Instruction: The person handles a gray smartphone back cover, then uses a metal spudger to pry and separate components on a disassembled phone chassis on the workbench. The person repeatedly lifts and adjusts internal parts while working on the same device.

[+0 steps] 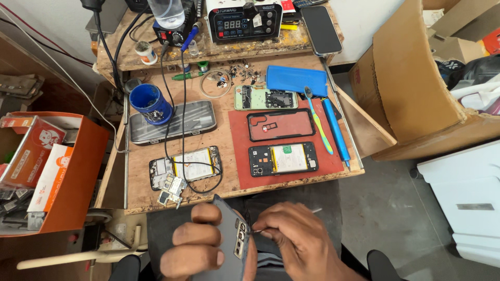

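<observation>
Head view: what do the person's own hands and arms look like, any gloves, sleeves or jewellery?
Both hands are bare: left hand and right hand show no gloves, rings or watch. Nails are short. No sleeve shows at either wrist; the forearms are cut off by the frame's bottom edge.

Behind the red mat (245,171), at the bench's far edge, stands a black control box with a red-digit display (232,24), a dark-screened phone (321,29) just right of it, an orange-and-white carton (31,151) well left, and a brown cardboard box (416,78) right.
</observation>
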